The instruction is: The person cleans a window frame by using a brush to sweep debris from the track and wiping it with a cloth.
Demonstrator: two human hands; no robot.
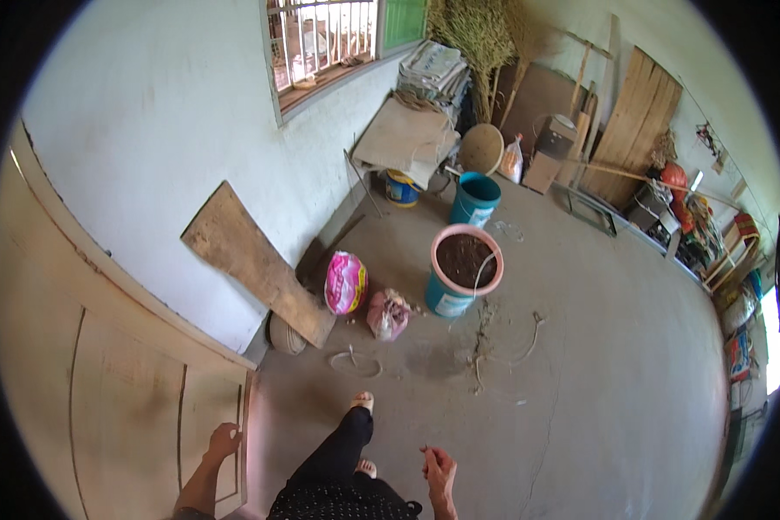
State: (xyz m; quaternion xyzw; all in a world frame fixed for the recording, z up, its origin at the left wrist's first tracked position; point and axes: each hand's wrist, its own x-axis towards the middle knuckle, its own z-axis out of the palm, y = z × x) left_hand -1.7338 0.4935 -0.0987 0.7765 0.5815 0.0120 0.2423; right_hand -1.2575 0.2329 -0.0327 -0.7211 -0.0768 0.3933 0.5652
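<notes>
At the edge of the wooden door [130, 403] is my left hand [224, 441], its fingers bent; whether it touches the door cannot be made out. My right hand [439, 465] hangs over the bare concrete floor, fingers curled in, with nothing visible in it. Ahead stands a teal bucket with a pink rim [436, 260], filled with dark soil-like material [465, 260]. A pale cord lies across its rim. Left of it, a pink plastic bag [346, 283] stands beside a smaller tied bag [389, 314].
A wooden board [260, 266] leans on the wall over a rolled mat [287, 333]. Loose cord [356, 365] and rope [534, 338] lie on the floor. A second teal bucket [476, 195] stands farther back. Folded sacks [432, 68], brooms [478, 39] and planks [637, 123] fill the far corner.
</notes>
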